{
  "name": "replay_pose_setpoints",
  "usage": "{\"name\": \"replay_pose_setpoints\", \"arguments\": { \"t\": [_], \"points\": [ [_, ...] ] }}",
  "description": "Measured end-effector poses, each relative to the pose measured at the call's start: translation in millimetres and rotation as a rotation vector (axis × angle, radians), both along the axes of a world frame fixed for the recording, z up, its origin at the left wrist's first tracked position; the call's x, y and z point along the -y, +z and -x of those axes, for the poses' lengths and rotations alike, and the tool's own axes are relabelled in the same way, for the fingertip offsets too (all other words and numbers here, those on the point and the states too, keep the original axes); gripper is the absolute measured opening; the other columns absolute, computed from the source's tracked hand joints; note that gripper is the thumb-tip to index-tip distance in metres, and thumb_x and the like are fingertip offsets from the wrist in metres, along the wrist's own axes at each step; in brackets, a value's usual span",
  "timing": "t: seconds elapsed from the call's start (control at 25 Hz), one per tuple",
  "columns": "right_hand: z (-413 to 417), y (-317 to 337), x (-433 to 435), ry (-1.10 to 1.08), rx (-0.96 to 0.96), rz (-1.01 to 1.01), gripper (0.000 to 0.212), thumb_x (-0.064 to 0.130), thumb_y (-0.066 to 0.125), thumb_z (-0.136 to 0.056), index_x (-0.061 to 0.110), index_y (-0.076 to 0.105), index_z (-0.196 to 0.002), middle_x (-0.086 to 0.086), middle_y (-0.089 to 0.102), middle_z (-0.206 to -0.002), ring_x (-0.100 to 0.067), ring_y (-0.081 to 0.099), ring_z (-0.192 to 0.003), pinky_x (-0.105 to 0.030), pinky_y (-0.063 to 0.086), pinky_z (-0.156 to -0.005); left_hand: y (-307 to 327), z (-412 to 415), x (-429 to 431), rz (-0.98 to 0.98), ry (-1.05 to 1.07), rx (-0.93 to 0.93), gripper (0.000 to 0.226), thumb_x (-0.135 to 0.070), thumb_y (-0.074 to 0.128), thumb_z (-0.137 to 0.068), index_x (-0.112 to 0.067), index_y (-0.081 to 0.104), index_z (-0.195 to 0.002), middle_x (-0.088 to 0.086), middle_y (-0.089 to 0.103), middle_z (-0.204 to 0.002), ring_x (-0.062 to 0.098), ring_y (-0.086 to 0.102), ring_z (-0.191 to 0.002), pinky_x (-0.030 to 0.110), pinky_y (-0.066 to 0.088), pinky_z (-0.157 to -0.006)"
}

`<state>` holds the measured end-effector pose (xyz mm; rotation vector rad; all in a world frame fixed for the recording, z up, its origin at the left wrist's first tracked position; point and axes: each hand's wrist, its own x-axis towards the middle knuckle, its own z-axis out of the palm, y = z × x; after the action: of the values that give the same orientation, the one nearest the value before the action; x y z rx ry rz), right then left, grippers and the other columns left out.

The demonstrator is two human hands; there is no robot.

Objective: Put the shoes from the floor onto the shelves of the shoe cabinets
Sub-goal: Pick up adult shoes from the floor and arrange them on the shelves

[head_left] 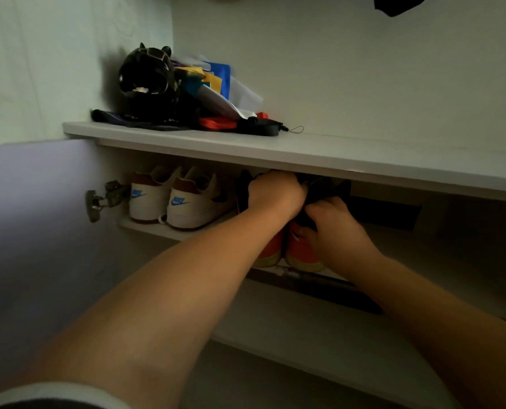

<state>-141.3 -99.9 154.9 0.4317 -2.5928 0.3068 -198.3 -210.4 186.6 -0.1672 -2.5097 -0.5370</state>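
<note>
Both arms reach into the open shoe cabinet. My left hand grips the dark collar of the left orange shoe, and my right hand grips the dark collar of the right orange shoe. Both shoes show orange heels and pale soles toward me, side by side at the front of the upper shelf. A pair of white sneakers with blue logos stands on the same shelf to the left. The shoes' front parts are hidden behind my hands.
The cabinet top carries a black helmet, coloured papers and a black-and-red strap. A door hinge sticks out at the left. A lower shelf runs below. A dark flat object lies deeper right.
</note>
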Motion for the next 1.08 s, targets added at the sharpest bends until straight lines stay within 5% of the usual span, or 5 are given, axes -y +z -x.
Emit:
{"name": "replay_pose_setpoints", "arguments": {
  "t": [0.28,0.44,0.56,0.84,1.08],
  "points": [
    [21.8,-3.0,4.7,-0.131,-0.023,0.071,0.042,0.028,0.057,-0.091,0.008,0.051,-0.127,-0.014,0.053,-0.128,-0.031,0.04,-0.124,-0.037,0.034,-0.102,-20.8,13.1,50.8,0.127,-0.245,-0.153,0.043,-0.045,0.036,-0.095,-0.021,0.059,-0.123,0.008,0.061,-0.124,0.03,0.05,-0.117,0.034,0.04,-0.088],
    [20.7,2.4,33.6,-0.21,-0.069,-0.231,0.074,0.034,0.059,-0.082,0.026,0.023,-0.146,-0.017,0.039,-0.143,-0.039,0.028,-0.137,-0.058,0.012,-0.116,-41.7,3.1,93.0,-0.597,-0.273,0.18,0.04,-0.026,0.04,-0.101,-0.017,0.044,-0.139,0.008,0.044,-0.142,0.025,0.041,-0.13,0.032,0.033,-0.103],
    [25.3,15.8,49.1,-0.219,0.072,-0.188,0.072,0.055,0.054,-0.078,0.037,0.026,-0.143,-0.013,0.032,-0.147,-0.036,0.029,-0.137,-0.061,0.015,-0.114,-62.3,6.1,105.7,-0.271,-0.19,0.493,0.03,-0.015,0.048,-0.095,-0.012,0.057,-0.123,0.009,0.06,-0.116,0.024,0.056,-0.11,0.032,0.044,-0.088],
    [19.7,21.9,47.3,-0.184,0.157,-0.027,0.069,0.077,0.05,-0.072,0.04,0.042,-0.13,-0.006,0.043,-0.139,-0.029,0.045,-0.126,-0.049,0.029,-0.109,-69.5,26.6,102.2,-0.103,-0.092,0.512,0.027,-0.015,0.047,-0.097,-0.001,0.06,-0.117,0.019,0.063,-0.116,0.031,0.059,-0.107,0.036,0.045,-0.091],
    [25.0,14.4,44.9,-0.192,0.075,-0.04,0.068,0.076,0.049,-0.073,0.039,0.043,-0.131,-0.007,0.045,-0.138,-0.03,0.044,-0.126,-0.046,0.029,-0.108,-9.4,39.4,98.4,-1.162,-0.349,0.16,0.006,-0.017,0.059,-0.092,-0.014,0.064,-0.092,0.007,0.067,-0.093,0.022,0.063,-0.089,0.034,0.054,-0.082]
  ]
}}
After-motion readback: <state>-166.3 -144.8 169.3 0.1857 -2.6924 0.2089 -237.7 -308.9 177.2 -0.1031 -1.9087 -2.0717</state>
